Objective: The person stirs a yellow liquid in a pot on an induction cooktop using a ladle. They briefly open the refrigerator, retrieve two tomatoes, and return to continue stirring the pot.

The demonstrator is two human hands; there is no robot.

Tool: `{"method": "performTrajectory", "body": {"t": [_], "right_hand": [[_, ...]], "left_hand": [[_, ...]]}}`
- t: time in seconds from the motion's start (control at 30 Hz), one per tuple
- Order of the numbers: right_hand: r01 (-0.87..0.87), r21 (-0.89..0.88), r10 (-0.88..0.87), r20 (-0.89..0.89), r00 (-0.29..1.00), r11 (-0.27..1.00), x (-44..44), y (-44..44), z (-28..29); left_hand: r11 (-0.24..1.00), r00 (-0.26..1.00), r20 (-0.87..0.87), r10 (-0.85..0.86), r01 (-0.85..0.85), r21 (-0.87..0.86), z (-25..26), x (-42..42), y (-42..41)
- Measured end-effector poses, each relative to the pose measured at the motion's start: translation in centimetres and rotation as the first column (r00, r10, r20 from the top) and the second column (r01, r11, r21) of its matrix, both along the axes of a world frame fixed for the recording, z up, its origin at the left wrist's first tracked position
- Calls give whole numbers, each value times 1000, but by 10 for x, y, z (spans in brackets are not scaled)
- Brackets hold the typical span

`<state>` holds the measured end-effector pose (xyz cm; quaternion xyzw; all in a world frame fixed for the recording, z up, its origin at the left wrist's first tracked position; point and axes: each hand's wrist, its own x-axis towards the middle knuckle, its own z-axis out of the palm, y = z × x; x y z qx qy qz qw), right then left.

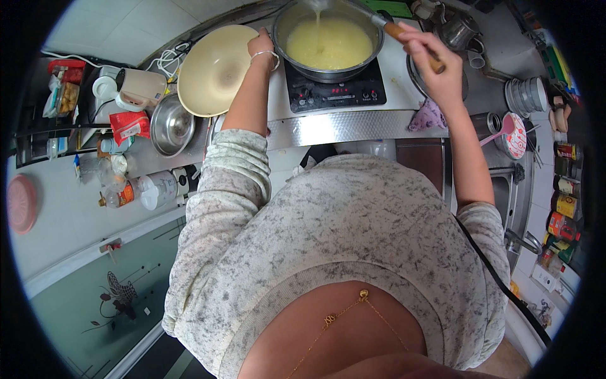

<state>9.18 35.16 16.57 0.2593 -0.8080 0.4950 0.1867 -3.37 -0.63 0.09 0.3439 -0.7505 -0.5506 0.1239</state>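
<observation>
My right hand grips the wooden handle of a metal ladle, whose head is raised over the pot at the top edge of the view. A thin stream of pale yellow liquid runs from the ladle back into the steel pot. Beneath the pot is a black induction cooker with a lit red display. My left hand holds the right rim of a large cream-coloured bowl, its fingers partly hidden. The bowl looks bare inside apart from a darker patch at its bottom.
Left of the bowl are a steel basin, a red packet and a beige appliance. To the right lie a purple cloth, a pink ladle on a patterned bowl, stacked bowls and a sink faucet.
</observation>
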Motion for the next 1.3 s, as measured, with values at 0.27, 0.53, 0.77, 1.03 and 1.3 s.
{"method": "performTrajectory", "body": {"t": [0.27,0.53,0.77,1.03,1.3], "right_hand": [[-210,381,193,85,978,900,6,-9,-33],[-304,489,373,-47,927,818,-4,-32,-55],[-205,580,334,-124,935,788,-24,-30,-76],[18,576,97,-167,981,817,-9,-16,-63],[-21,494,-15,69,998,869,10,-14,-1]], "left_hand": [[1000,1000,-4,-19,19,-11,7,3,1],[998,1000,3,-4,4,-59,-3,-1,-5],[1000,1000,-9,-19,19,0,-18,-10,-11],[1000,1000,-21,-21,20,-18,-16,-9,-9],[998,1000,6,-24,24,-54,1,1,-3]]}}
